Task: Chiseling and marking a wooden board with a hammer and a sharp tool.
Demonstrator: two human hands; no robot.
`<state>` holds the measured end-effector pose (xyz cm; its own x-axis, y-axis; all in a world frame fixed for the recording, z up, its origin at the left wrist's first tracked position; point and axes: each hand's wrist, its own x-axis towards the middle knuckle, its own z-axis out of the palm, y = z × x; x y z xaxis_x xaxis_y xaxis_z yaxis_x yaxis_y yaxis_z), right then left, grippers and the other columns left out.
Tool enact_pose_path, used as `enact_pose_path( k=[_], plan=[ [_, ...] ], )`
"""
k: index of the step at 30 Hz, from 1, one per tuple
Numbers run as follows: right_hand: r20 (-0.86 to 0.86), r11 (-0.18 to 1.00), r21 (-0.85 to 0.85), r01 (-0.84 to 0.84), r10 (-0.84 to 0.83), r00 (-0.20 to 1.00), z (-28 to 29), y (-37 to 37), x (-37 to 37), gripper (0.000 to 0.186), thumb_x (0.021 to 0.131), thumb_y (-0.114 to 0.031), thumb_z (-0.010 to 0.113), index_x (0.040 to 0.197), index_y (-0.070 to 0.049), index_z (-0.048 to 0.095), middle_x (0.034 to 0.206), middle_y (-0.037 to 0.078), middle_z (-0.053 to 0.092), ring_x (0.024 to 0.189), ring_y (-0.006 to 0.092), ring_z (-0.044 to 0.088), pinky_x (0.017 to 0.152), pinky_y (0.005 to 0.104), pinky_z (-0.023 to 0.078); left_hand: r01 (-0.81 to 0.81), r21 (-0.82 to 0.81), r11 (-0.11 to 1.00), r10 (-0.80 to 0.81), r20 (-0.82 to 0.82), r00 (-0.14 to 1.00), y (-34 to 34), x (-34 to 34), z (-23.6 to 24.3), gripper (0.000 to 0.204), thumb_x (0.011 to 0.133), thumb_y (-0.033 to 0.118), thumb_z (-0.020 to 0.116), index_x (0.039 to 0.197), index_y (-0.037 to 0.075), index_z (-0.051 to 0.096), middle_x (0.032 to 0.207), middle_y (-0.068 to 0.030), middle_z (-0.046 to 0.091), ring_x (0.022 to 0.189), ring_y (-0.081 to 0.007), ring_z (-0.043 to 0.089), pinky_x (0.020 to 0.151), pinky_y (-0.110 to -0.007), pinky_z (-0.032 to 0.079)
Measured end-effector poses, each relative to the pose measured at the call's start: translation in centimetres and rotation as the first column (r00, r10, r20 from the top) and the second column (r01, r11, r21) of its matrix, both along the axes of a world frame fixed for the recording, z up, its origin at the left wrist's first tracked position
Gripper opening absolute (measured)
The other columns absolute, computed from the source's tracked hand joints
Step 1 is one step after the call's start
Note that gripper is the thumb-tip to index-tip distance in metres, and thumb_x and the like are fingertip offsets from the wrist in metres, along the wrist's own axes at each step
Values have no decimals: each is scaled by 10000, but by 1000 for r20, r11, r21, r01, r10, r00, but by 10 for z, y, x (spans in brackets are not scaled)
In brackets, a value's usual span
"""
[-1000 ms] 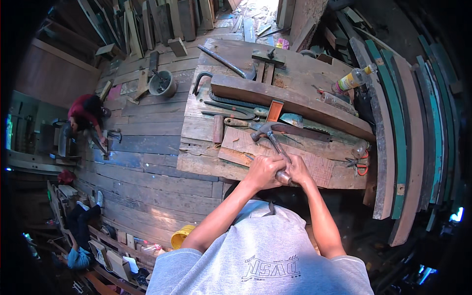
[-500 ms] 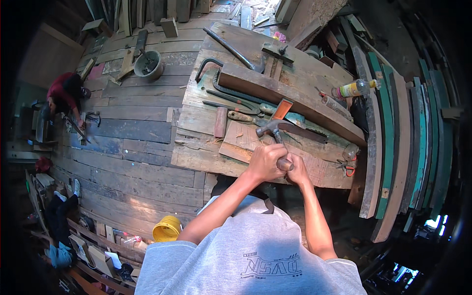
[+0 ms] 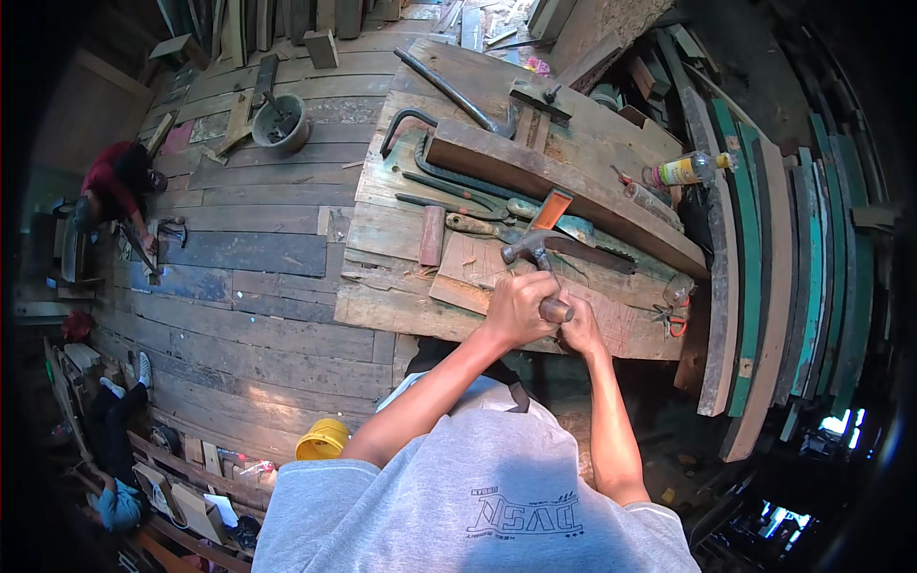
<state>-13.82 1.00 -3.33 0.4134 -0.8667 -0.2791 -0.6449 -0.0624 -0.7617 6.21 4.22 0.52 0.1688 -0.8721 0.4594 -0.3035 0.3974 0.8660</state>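
Note:
My left hand [image 3: 519, 310] is wrapped round the handle of a claw hammer [image 3: 528, 245], whose metal head points away from me and whose butt end sticks out toward my right hand. Close beside it, my right hand [image 3: 580, 329] is closed, its fingers curled near the hammer's butt; what they hold is hidden. Both hands are over a light wooden board [image 3: 465, 285] at the bench's near edge. Just beyond the hammer lie a handsaw [image 3: 597, 255] and an orange-faced block [image 3: 550, 210]. Pincers [image 3: 458, 202] and a reddish cylinder [image 3: 432, 237] rest to the left.
A thick beam [image 3: 564, 191] crosses the workbench [image 3: 368, 277]. Behind it lie a metal bar [image 3: 449, 88] and a bottle [image 3: 680, 172]. Orange-handled scissors [image 3: 677, 326] sit at right, near stacked planks [image 3: 750, 277]. A bucket [image 3: 280, 126] and a crouching person [image 3: 119, 186] are at left.
The view has shifted slightly. My hands and the hammer keep nearly the same place over the board, with the hammer's butt turned a little more to the right.

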Motion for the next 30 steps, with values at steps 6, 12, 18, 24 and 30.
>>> enact_pose_path(
  k=[6, 12, 18, 24, 30],
  plan=[
    [45, 954, 171, 246, -257, 965, 6, 18, -32, 487, 1121, -419, 483, 871, -18, 605, 684, 3, 535, 655, 87, 509, 586, 304, 425, -113, -12, 993, 113, -24, 993, -5, -4, 1, 342, 840, 117, 755, 641, 37, 489, 619, -145, 507, 550, -377, 554, 502, -450, 432],
    [148, 854, -246, 459, -435, 888, 102, 39, -56, 482, 1104, -471, 510, 850, -63, 553, 688, -41, 472, 602, 66, 467, 521, 265, 376, -126, 32, 992, 129, -106, 986, -6, 5, -2, 305, 797, 116, 779, 657, 27, 524, 627, -161, 535, 543, -357, 559, 512, -450, 430],
    [159, 795, -501, 343, -305, 939, 155, 75, -40, 599, 1034, -614, 520, 902, -31, 562, 638, -14, 480, 529, 99, 466, 501, 279, 375, -56, 51, 997, 61, -106, 993, -8, 13, -8, 269, 743, 128, 802, 683, 27, 560, 640, -162, 570, 581, -350, 616, 526, -425, 455],
    [-150, 899, -401, 176, -253, 956, 152, 102, -31, 549, 1025, -535, 621, 839, -24, 545, 627, 79, 400, 557, 169, 394, 516, 360, 346, -15, 37, 999, 19, -104, 994, -3, 13, -6, 291, 753, 186, 794, 676, 40, 555, 654, -158, 580, 606, -368, 623, 537, -443, 470],
    [-5, 742, -584, 330, -409, 912, 179, 104, -37, 677, 1015, -674, 536, 827, -23, 540, 637, -22, 459, 568, 74, 419, 509, 284, 328, -15, 62, 998, 23, -134, 991, -5, 12, -12, 396, 815, 298, 772, 651, 49, 511, 636, -164, 553, 610, -391, 613, 549, -479, 465]
  ],
)
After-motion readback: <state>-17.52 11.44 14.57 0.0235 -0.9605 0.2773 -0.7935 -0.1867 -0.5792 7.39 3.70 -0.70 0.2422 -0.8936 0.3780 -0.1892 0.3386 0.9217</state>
